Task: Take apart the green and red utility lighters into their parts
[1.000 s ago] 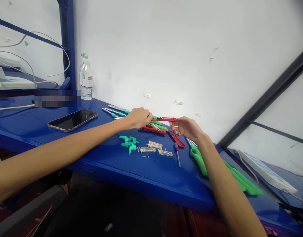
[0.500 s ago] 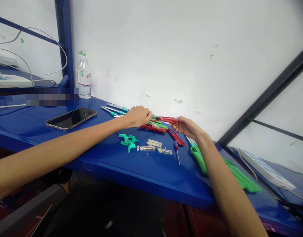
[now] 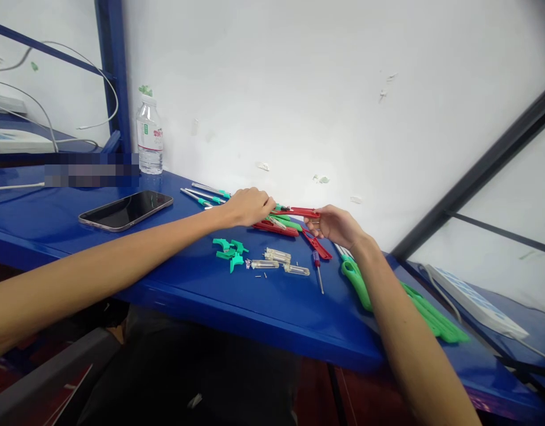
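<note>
My left hand (image 3: 250, 207) is closed at the far side of the table, its fingers curled around the left part of a red lighter casing (image 3: 301, 212). My right hand (image 3: 334, 225) pinches the right end of that casing between thumb and fingers. What lies inside the left fist is hidden. Under and beside the hands lie other red casing pieces (image 3: 276, 228), green ones and metal lighter tubes (image 3: 205, 195). Closer to me are turquoise triggers (image 3: 230, 253), several clear fuel tanks (image 3: 279, 257) and tiny metal pins (image 3: 261, 276). A small screwdriver (image 3: 318, 271) rests below my right hand.
On the left are a black phone (image 3: 126, 210) and a water bottle (image 3: 150, 137) by the wall. Several green lighter casings (image 3: 432, 316) lie beyond my right forearm. A power strip (image 3: 480, 302) sits at the far right, behind a dark slanted frame bar (image 3: 471, 160).
Both hands keep their hold with barely any movement; the right hand and the casing's right end shift very slightly. The whole view has moved slightly. The loose parts stay put.
</note>
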The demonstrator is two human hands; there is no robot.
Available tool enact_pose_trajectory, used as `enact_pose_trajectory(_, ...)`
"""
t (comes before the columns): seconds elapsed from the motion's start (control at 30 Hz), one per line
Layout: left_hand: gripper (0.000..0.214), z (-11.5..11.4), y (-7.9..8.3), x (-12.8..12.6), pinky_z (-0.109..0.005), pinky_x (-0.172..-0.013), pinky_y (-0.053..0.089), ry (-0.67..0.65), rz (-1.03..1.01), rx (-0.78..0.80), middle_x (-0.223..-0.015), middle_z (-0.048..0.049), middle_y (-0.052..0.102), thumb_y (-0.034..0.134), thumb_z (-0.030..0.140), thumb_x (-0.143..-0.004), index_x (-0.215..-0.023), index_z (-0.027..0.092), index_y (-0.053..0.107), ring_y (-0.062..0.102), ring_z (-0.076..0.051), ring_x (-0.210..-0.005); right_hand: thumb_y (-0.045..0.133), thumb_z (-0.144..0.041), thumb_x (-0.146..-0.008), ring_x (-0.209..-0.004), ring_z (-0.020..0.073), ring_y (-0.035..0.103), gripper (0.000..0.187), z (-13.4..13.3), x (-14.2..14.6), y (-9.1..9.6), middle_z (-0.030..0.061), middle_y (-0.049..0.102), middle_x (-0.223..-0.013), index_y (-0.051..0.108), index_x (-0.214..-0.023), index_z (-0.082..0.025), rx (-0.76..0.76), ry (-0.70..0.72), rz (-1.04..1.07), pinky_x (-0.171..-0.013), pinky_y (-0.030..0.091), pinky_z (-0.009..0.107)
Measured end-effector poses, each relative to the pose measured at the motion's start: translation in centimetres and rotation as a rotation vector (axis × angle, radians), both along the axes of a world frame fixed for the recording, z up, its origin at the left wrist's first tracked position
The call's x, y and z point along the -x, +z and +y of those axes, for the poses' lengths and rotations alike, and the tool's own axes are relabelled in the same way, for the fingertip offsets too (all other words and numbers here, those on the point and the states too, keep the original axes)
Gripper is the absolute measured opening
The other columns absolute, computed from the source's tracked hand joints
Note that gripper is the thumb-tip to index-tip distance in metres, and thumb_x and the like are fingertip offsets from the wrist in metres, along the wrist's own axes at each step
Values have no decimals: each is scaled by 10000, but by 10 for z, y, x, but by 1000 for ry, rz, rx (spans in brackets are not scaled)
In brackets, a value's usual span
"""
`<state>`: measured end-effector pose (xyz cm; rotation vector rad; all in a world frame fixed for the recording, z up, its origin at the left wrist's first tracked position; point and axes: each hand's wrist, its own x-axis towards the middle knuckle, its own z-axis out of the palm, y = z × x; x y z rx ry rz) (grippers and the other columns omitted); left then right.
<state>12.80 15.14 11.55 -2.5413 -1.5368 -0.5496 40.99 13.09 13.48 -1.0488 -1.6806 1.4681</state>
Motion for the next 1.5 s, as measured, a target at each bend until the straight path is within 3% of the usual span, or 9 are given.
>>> enact_pose_trajectory(0.57,335,-1,0,-1,-453,-952,641,20,-39,50,-1268,-91,736,690,449,-1071,-1275,184,705,733,-226,-1079,694,-324,-846,-603,164,551,143,0,3,-4,79,711,-741,703,-821,-184,-25,-5,-41,-536,446,282)
enact_pose_trajectory(0.9,330,-6,4,-4,-447,-948,642,45,-67,77,-1262,-90,739,689,447,-1072,-1267,183,709,735,-223,-1074,690,-519,-944,-650,165,565,313,-2,8,0,58,698,-826,668,-877,-215,-121,-75,-63,-553,466,286)
enact_pose_trajectory(1.0,340,-6,4,-4,-458,-959,640,66,-76,58,-1270,-93,737,695,449,-1068,-1276,179,706,735,-231,-1089,664,-593,-988,-645,173,597,388,6,3,-4,68,716,-812,677,-891,-217,-152,-143,-156,-540,466,283)
enact_pose_trajectory(1.1,342,-7,5,-4,-464,-969,636,76,-80,39,-1274,-93,737,692,454,-1068,-1273,180,707,733,-233,-1098,758,-518,-979,-572,152,600,344,21,-8,-14,50,717,-714,690,-833,-214,-191,-233,-318,-502,424,263)
enact_pose_trajectory(1.17,346,-7,5,-4,-464,-967,636,76,-84,32,-1264,-92,740,694,458,-1067,-1267,177,709,735,-233,-1093,837,-428,-941,-462,112,519,326,30,-16,-23,-9,641,-566,663,-760,-219,-207,-277,-434,-462,368,247)
enact_pose_trajectory(1.27,348,-6,5,-3,-464,-966,636,69,-97,28,-1254,-91,743,695,460,-1066,-1262,173,711,737,-233,-1087,918,-441,-871,-358,77,419,409,38,-25,-33,-84,538,-445,612,-703,-228,-186,-290,-602,-409,325,227)
enact_pose_trajectory(1.4,363,-1,2,-1,-458,-953,642,37,-116,27,-1276,-95,734,705,453,-1061,-1291,172,700,735,-236,-1089,1017,-570,-700,-353,126,528,502,35,-27,-36,-44,588,-427,631,-676,-251,-106,-259,-819,-377,378,254)
enact_pose_trajectory(1.5,375,3,0,0,-458,-948,644,27,-117,25,-1296,-98,725,709,447,-1058,-1315,175,690,733,-238,-1097,965,-651,-751,-430,157,617,526,27,-20,-31,-7,641,-498,681,-757,-209,-64,-281,-977,-433,464,266)
